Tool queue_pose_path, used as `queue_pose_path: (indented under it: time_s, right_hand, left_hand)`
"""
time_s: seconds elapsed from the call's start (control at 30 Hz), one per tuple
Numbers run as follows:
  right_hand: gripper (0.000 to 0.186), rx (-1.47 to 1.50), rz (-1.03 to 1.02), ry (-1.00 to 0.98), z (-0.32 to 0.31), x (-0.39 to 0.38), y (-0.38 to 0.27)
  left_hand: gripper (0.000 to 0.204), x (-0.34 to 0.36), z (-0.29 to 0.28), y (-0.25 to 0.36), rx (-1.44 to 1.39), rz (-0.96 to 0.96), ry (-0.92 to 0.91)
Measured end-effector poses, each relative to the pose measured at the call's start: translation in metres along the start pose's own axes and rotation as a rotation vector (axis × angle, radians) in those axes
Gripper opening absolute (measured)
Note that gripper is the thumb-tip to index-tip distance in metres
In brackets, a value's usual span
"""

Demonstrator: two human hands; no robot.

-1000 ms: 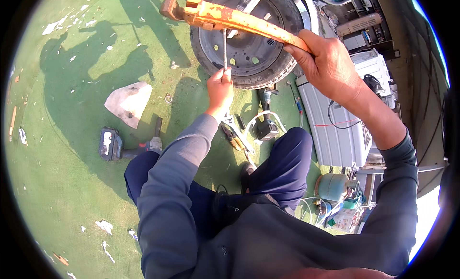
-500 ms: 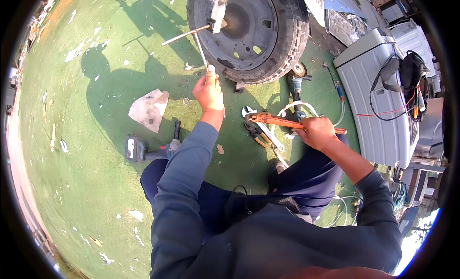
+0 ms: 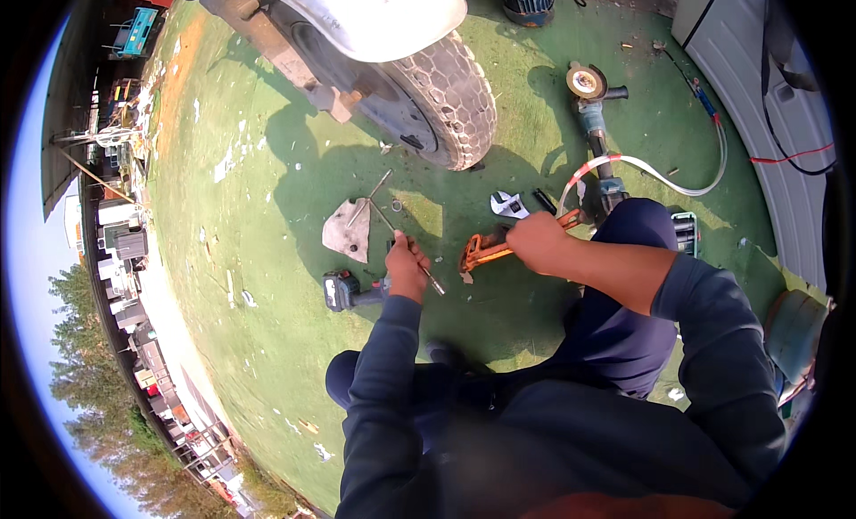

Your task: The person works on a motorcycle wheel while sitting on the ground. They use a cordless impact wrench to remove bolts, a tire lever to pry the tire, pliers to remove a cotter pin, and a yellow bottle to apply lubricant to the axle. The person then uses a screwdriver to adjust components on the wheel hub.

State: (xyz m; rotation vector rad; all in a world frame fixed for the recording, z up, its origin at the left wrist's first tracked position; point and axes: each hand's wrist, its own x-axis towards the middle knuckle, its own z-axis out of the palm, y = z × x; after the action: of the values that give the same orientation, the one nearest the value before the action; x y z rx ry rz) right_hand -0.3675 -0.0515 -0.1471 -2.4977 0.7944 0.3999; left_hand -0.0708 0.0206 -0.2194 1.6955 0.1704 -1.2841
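Observation:
A metal T-handle socket wrench (image 3: 385,218) is in my left hand (image 3: 408,267). Its crossbar points away from me and its socket end sticks out below my fingers. My right hand (image 3: 540,243) is closed round an orange pipe wrench (image 3: 482,251), held low over the green floor with its jaw toward the left. Just beyond lies an adjustable wrench (image 3: 508,205). A cordless power tool (image 3: 342,290) lies left of my left hand, partly hidden by it. A stained whitish cloth (image 3: 346,235) and a small metal ring (image 3: 397,206) lie beyond that hand.
A knobby tyre (image 3: 450,109) on a dark rim stands ahead, under a pale fender (image 3: 374,20). An angle grinder (image 3: 593,118) lies at the right beside a pale hose (image 3: 660,173). A grey ribbed panel (image 3: 758,118) rises at the far right.
My left hand has drawn the socket wrench away from the wheel hub and down toward me. The pipe wrench's jaw has dropped lower. The view has shifted, showing more to the left.

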Motion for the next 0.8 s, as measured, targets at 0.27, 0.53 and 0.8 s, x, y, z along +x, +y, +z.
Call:
queue_pose_path:
  time_s: [0.27, 0.53, 0.8]
  right_hand:
    - [0.02, 0.094, 0.05, 0.028, 0.025, 0.016, 0.027]
    - [0.087, 0.469, 0.423, 0.193, -0.032, 0.019, 0.032]
    - [0.103, 0.826, 0.115, 0.933, -0.087, 0.031, 0.04]
  left_hand:
    - [0.038, -0.061, 0.031, 0.044, 0.644, 0.04, -0.078]
    - [0.043, -0.133, 0.103, 0.139, 0.511, 0.325, -0.187]
    - [0.036, -0.1, 0.113, 0.123, 0.357, 0.452, -0.109]
